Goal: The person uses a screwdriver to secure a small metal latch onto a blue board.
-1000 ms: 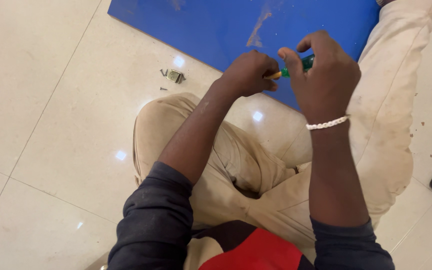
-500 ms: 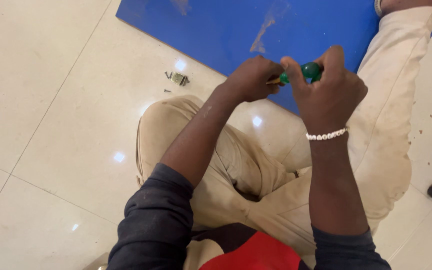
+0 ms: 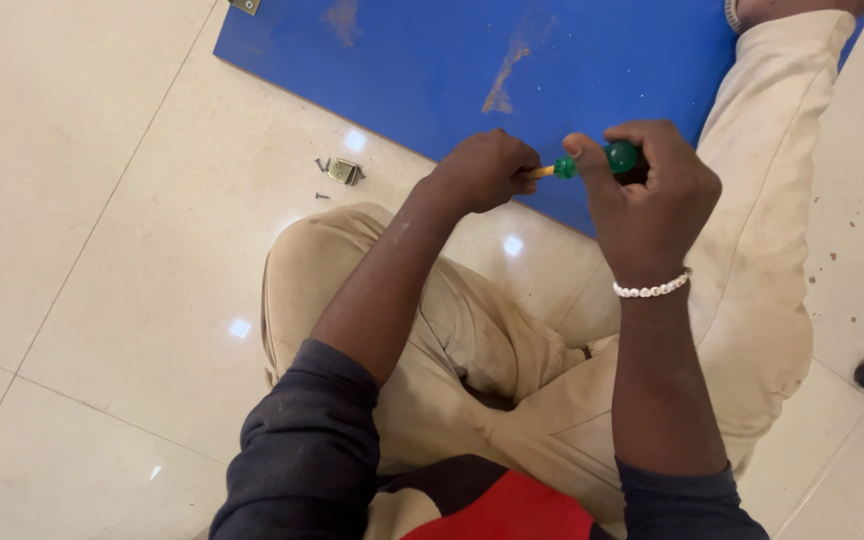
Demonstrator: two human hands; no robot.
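Both hands (image 3: 482,170) (image 3: 652,195) lower now around one green screwdriver (image 3: 592,162).

The right hand (image 3: 652,195) has slid back, baring more of the green screwdriver handle (image 3: 607,160).

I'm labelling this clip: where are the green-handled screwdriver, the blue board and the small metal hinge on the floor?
screwdriver (image 3: 620,157), head view, on its green handle.
blue board (image 3: 432,70), head view, on its bare middle.
hinge (image 3: 344,171), head view, on its metal plate.
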